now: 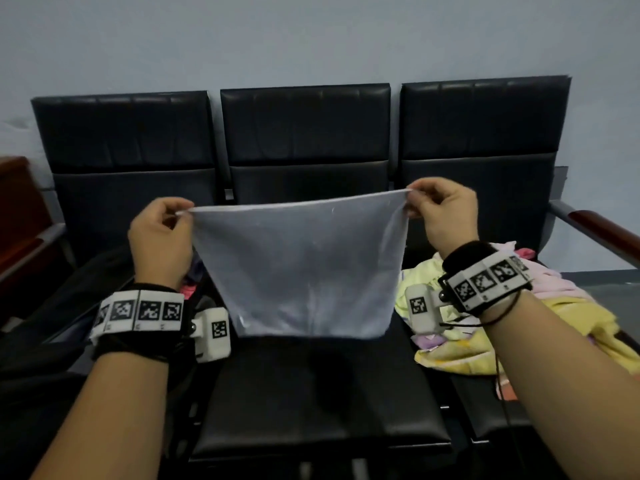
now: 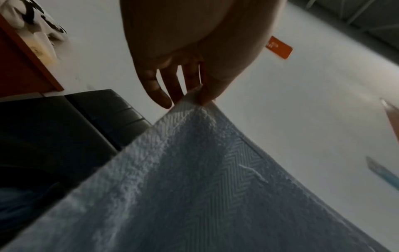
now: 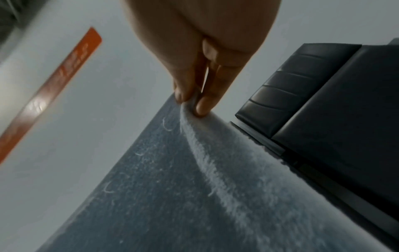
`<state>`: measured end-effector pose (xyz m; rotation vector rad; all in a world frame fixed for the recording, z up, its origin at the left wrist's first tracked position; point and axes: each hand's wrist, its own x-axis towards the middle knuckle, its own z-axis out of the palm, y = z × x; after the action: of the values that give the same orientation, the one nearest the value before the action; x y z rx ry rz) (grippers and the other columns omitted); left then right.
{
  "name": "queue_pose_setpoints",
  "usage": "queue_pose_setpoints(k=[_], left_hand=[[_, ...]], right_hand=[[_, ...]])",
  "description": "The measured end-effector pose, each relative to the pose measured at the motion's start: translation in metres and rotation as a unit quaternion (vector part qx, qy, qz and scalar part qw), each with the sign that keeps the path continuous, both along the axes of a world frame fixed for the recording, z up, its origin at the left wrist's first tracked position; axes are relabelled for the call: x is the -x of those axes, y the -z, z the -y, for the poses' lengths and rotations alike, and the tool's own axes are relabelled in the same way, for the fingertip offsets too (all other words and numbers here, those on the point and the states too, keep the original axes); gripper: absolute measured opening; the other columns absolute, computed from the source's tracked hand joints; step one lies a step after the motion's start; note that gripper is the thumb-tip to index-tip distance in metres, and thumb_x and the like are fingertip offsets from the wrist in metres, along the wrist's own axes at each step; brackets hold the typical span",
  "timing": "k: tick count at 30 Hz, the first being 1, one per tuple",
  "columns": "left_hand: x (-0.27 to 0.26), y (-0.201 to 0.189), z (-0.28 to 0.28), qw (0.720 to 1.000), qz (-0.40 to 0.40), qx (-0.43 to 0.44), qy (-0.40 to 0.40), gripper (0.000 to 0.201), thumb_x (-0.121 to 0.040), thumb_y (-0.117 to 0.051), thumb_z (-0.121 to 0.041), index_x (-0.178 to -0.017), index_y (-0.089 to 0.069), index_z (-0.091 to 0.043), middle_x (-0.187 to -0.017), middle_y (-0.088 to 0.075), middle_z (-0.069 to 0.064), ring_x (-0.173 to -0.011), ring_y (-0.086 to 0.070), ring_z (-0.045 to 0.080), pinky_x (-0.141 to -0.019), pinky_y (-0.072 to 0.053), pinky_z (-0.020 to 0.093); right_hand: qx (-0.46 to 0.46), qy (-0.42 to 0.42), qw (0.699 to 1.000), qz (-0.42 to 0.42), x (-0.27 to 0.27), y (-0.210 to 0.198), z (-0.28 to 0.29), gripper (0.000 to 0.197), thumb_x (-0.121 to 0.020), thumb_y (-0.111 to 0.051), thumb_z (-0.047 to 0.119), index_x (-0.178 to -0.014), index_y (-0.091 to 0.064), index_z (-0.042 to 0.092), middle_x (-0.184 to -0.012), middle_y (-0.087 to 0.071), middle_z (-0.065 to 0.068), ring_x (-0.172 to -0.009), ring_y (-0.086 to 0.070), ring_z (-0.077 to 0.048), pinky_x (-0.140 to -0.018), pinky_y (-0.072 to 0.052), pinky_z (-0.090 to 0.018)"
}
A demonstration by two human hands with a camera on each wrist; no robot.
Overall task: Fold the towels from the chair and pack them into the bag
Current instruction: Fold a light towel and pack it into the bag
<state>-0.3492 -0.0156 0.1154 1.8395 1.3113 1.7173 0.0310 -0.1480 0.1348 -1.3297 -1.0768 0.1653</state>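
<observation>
The pale grey towel [image 1: 301, 271] hangs limp and light, so pinching its top corners, as the left hand [image 1: 161, 233] and right hand [image 1: 446, 213] do, seems best.

My head camera looks forward and down at the row of black chairs [image 1: 304, 140] from close by. Each wrist camera sits under its hand and looks up along the fingers, very near the grey towel [image 2: 194, 187]. All three views share that towel and the chair backs.
</observation>
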Motion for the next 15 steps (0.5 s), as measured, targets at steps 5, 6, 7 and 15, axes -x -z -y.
queue_pose_setpoints(k=[5,6,7,15], left_hand=[[0.020,0.012,0.010,0.999,0.012,-0.009,0.049,0.022,-0.086,-0.060,-0.018,-0.088,-0.069,-0.038,-0.088,-0.070,-0.016,-0.082,-0.064,-0.004,-0.074,-0.049,0.010],[0.023,0.022,0.013,0.998,0.014,0.010,0.061,0.022,-0.084,-0.061,-0.017,-0.086,-0.069,-0.036,-0.085,-0.070,-0.013,-0.079,-0.064,-0.001,-0.072,-0.050,0.012],[0.026,0.035,0.017,0.997,0.012,0.036,0.071,0.020,-0.082,-0.061,-0.015,-0.084,-0.070,-0.034,-0.081,-0.070,-0.010,-0.076,-0.064,0.003,-0.070,-0.052,0.016],[0.043,0.139,0.051,0.917,-0.173,0.316,0.173,0.035,-0.075,-0.061,0.017,-0.059,-0.068,-0.013,-0.053,-0.065,-0.007,-0.054,-0.054,-0.003,-0.054,-0.041,0.009]], right_hand=[[0.002,-0.017,0.999,0.050,0.003,0.013,0.034,0.016,-0.086,-0.071,0.007,-0.092,-0.075,0.022,-0.088,-0.074,0.012,-0.087,-0.070,-0.003,-0.080,-0.054,-0.016],[0.022,-0.037,0.998,0.047,0.004,0.024,0.042,0.015,-0.086,-0.071,0.005,-0.094,-0.075,0.017,-0.092,-0.075,0.010,-0.090,-0.070,-0.004,-0.081,-0.053,-0.015],[0.050,-0.056,0.996,0.046,0.005,0.038,0.049,0.014,-0.087,-0.070,0.004,-0.094,-0.074,0.015,-0.095,-0.075,0.008,-0.090,-0.069,-0.004,-0.081,-0.052,-0.015],[0.299,-0.172,0.938,0.042,-0.003,0.145,0.087,0.020,-0.088,-0.065,-0.004,-0.076,-0.064,0.012,-0.065,-0.058,-0.004,-0.061,-0.051,-0.012,-0.058,-0.041,-0.020]])
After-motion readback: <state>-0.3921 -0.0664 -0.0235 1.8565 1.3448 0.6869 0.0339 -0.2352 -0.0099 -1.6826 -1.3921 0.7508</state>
